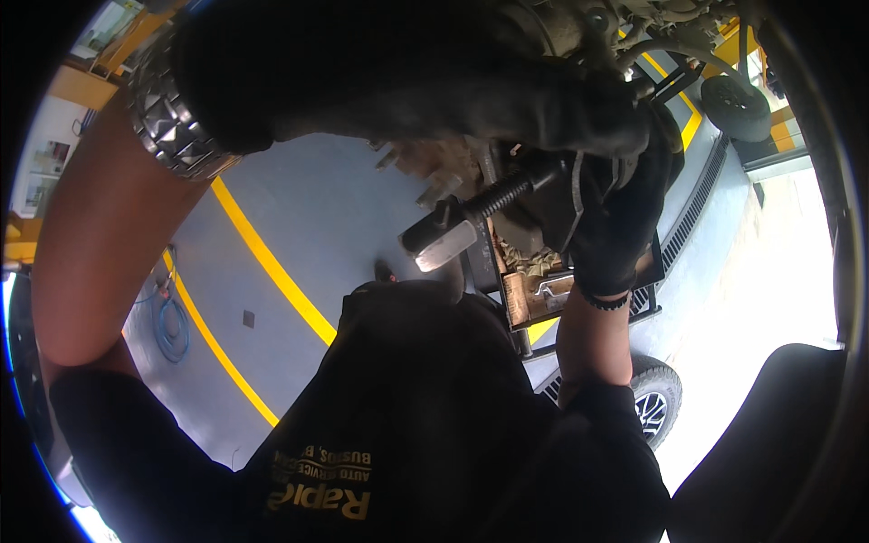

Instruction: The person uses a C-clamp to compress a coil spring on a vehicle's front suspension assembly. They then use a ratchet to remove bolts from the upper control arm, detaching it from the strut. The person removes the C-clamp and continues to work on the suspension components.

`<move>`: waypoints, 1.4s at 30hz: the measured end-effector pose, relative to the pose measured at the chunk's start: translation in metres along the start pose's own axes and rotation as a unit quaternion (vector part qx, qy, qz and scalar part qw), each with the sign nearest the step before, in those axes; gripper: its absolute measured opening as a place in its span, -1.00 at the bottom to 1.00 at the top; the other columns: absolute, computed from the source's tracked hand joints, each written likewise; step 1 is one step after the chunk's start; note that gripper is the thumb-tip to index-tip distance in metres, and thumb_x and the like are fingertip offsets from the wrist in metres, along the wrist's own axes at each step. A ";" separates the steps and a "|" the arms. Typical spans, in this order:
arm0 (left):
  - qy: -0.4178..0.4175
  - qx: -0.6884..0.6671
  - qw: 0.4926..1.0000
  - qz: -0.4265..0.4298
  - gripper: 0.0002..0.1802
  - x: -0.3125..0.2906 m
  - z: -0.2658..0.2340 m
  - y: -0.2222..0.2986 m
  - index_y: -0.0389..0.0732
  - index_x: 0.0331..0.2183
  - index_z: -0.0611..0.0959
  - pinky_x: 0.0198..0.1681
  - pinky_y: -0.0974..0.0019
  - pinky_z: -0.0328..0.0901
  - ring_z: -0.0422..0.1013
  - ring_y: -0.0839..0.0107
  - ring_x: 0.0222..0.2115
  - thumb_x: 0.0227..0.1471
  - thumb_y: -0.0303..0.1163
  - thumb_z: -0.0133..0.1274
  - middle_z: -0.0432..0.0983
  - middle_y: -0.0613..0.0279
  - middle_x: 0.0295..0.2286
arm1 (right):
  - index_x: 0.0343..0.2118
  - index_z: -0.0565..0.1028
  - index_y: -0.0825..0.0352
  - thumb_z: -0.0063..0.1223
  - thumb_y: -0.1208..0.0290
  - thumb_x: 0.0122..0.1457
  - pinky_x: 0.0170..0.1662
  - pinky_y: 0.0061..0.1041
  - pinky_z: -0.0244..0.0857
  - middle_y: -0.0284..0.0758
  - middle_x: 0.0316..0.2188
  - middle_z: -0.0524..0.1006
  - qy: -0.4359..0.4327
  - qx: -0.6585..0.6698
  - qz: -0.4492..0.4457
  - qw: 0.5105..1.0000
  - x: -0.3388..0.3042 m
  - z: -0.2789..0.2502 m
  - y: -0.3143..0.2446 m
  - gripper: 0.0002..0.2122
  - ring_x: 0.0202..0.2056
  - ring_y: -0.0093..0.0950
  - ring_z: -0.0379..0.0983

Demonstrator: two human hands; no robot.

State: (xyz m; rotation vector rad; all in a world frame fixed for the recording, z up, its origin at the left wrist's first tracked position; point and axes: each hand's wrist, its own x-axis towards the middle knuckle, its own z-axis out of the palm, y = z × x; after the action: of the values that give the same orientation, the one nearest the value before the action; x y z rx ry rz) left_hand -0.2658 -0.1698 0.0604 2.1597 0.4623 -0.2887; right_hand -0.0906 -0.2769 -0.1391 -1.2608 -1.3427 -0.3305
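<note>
Zero luck telling from my feed whether the left grip (615, 118) or the right grip (625, 213) just under it is closed on anything, but the threaded rod (505, 193) sits left of the right one, brown box (516, 299) lower down.

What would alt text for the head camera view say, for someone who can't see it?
A person's black-gloved left hand and right hand close together near grimy vehicle parts, beside a threaded rod with a metal end block. Below, a grey floor with yellow lines and a coiled blue hose.
</note>
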 end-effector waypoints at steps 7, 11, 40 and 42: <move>0.021 0.073 0.989 -0.128 -0.43 0.011 0.004 0.021 -0.15 -0.11 0.64 -0.26 0.28 0.40 0.52 0.39 -0.45 0.24 0.16 -0.08 0.60 0.19 -0.53 | 0.16 0.30 0.40 0.29 0.36 0.02 0.21 -0.26 0.14 -0.08 0.10 0.31 0.023 0.085 0.099 0.991 -0.011 0.003 -0.006 -0.37 0.18 -0.20 0.22; 0.066 0.093 0.988 -0.108 -0.54 0.012 0.007 0.018 -0.16 -0.04 0.62 -0.30 0.32 0.44 0.55 0.37 -0.44 0.17 -0.04 0.03 0.62 0.13 -0.41 | 0.24 0.20 0.49 0.13 0.29 0.16 0.29 -0.28 0.09 -0.10 0.20 0.22 -0.024 0.012 0.081 0.996 -0.009 0.001 -0.006 -0.36 0.24 -0.25 0.21; 0.624 0.280 0.711 0.166 -0.53 -0.030 0.120 -0.136 -0.33 -0.06 0.54 0.01 0.08 0.30 0.38 0.10 0.00 -0.03 -0.39 0.22 0.44 -0.04 -0.01 | 0.02 0.38 0.37 0.35 0.26 -0.19 0.19 -0.12 0.07 -0.01 0.06 0.30 -0.011 -0.076 0.073 0.994 -0.005 -0.004 -0.012 -0.35 0.15 -0.04 0.17; 0.674 0.189 0.652 0.291 -0.47 -0.034 0.111 -0.129 -0.32 0.01 0.53 0.02 0.14 0.32 0.41 0.13 -0.03 0.03 -0.30 0.21 0.44 -0.02 0.00 | 0.02 0.38 0.37 0.35 0.27 -0.20 0.19 -0.12 0.08 -0.02 0.06 0.29 -0.009 -0.070 0.078 0.994 -0.008 -0.008 -0.012 -0.35 0.16 -0.05 0.17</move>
State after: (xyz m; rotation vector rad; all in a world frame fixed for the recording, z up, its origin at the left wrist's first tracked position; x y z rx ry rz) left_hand -0.3561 -0.1975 -0.0848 2.4132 0.4432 1.8590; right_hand -0.0979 -0.2914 -0.1383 -1.4790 -1.2452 -0.3085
